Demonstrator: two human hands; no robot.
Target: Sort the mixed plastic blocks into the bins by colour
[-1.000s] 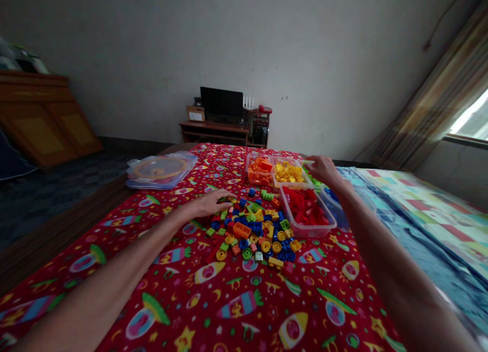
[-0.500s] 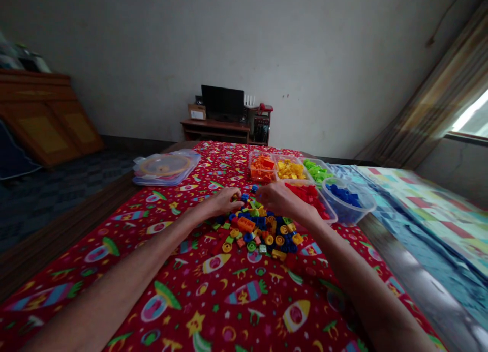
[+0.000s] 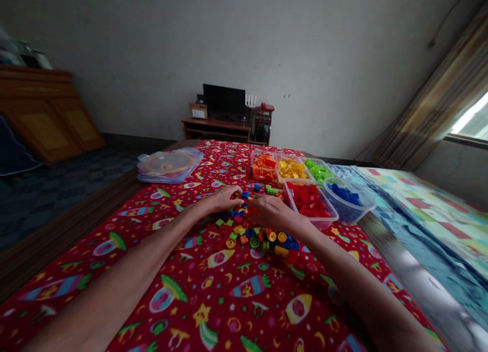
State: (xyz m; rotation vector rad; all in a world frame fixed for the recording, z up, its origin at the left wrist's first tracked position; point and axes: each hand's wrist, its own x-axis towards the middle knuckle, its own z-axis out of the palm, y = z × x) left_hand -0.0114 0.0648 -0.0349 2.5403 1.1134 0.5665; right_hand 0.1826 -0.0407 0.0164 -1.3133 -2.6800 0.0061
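A loose heap of small toy building bricks (image 3: 249,233) in several colours lies on the red patterned cloth (image 3: 213,291). On the heap's left far side, my left hand (image 3: 225,198) is curled, thumb and fingers close together around something small that I cannot make out. My right hand (image 3: 271,209) reaches over the middle of the heap from the right, fingers pointing down and left into the bricks. Its fingertips are smeared and partly hidden, with an orange-red patch beneath them. A green brick (image 3: 271,190) lies just beyond the right hand.
Sorted bricks fill clear tubs: orange (image 3: 264,170), yellow (image 3: 292,169), green (image 3: 318,171), red (image 3: 309,199), and blue in a round tub (image 3: 345,195). Stacked plastic lids (image 3: 170,166) lie at the far left. A bed (image 3: 430,214) stands right of the table.
My right hand has moved left and down, from the far side of the heap onto its middle, covering the orange brick seen there. My left hand stays nearly in place, still curled.
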